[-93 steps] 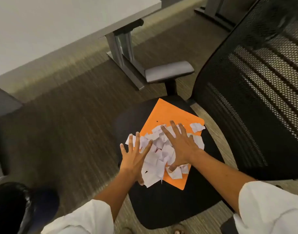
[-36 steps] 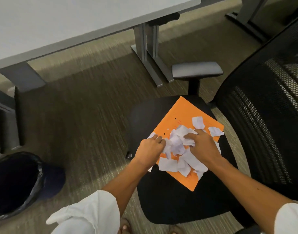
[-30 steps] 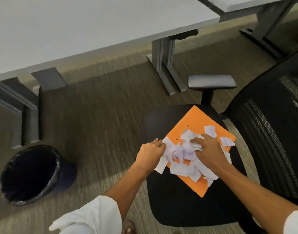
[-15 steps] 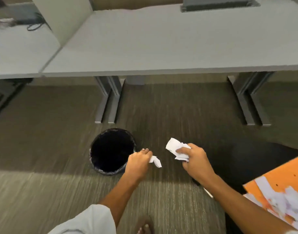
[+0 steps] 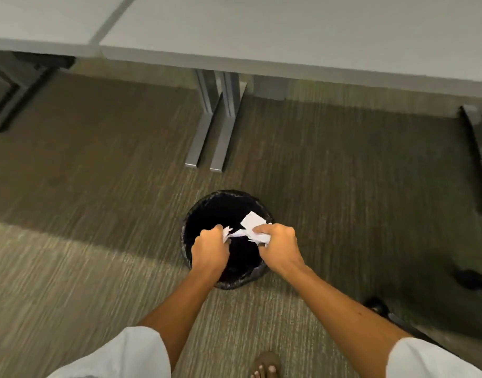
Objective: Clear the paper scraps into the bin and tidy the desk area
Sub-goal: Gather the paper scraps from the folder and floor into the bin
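Holding paper scraps [image 5: 254, 227] over bin [image 5: 192, 214] | left hand [image 5: 209, 248], right hand [image 5: 278, 246] grips clenched | release together, low, inside rim.

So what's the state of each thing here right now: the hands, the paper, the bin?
left hand: closed on paper scraps, over the bin opening
right hand: closed on paper scraps, over the bin's right rim
paper scraps: crumpled, gripped in both hands, not yet dropped
bin: upright on the carpet, open, black liner; inside too dark to see contents
desk: top bare in the part visible
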Tool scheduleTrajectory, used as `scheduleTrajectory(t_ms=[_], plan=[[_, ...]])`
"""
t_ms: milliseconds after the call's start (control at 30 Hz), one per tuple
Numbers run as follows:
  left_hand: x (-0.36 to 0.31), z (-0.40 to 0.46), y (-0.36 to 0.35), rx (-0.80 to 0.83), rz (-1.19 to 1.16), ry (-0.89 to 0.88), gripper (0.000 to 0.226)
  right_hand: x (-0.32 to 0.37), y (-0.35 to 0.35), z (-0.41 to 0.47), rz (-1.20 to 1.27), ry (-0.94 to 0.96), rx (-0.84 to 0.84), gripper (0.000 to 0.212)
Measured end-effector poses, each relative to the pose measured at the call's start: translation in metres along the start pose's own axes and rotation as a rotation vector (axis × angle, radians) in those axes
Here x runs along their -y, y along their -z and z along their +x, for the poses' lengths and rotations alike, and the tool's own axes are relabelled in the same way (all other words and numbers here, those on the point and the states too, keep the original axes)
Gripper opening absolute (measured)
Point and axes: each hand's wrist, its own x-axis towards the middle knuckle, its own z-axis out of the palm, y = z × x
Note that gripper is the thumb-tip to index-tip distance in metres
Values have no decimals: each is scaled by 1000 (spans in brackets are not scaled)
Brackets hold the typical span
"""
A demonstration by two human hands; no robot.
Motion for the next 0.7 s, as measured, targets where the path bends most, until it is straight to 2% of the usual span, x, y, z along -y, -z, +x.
scheduleTrajectory(t_ms=[67,167,233,333,467,700], plan=[[5,15,-11,63,-46,5,39,-6,-13,17,-25,-5,94,55],[16,27,-29,183,-103,48,90,-17,-26,28,-34,-25,258,87],[23,27,-38,204,-96,65,104,-23,-30,28,-30,-32,324,99],[26,25,-51,205,-84,55,108,-35,-27,20,21,-67,359,107],[17,21,-55,173,-33,-11,109,-51,-16,2,69,-126,306,101],[-63,-2,-76,211,79,-265,116,-113,33,-62,2,-229,162,90]])
